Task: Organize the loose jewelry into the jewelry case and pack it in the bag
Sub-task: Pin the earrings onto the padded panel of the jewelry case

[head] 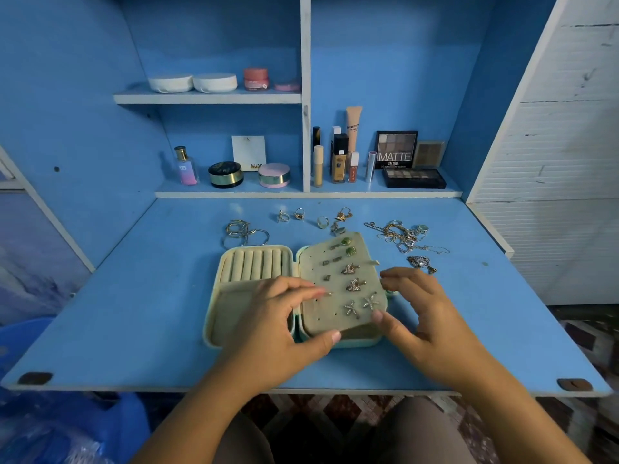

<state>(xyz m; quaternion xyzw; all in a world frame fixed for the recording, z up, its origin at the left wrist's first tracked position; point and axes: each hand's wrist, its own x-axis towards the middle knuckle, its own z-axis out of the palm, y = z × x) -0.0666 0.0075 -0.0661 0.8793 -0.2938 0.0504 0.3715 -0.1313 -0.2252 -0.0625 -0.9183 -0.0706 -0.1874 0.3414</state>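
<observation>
**Tiny stud, tilted panel: a drop risk**

The jewelry case (pixel 214 296) lies open on the tabletop (pixel 134 296). The left hand (pixel 284 316) pinches what looks like a small stud (pixel 328 293) against the raised earring panel (pixel 321 316). The right hand (pixel 425 313) grips the panel's right edge. If the panel flexes or tips, the stud could slip from the fingertips into the case.

jewelry case (pixel 214 316): right half hidden under earring panel (pixel 335 316) | left hand (pixel 284 316): covers near-left compartment; gold bit at its fingers (pixel 308 289) too small to name | right hand (pixel 422 313): grip on panel unclear | chain tangle (pixel 402 234): pieces uncountable | blue plastic (pixel 50 413): blurred, cut by frame edge
</observation>
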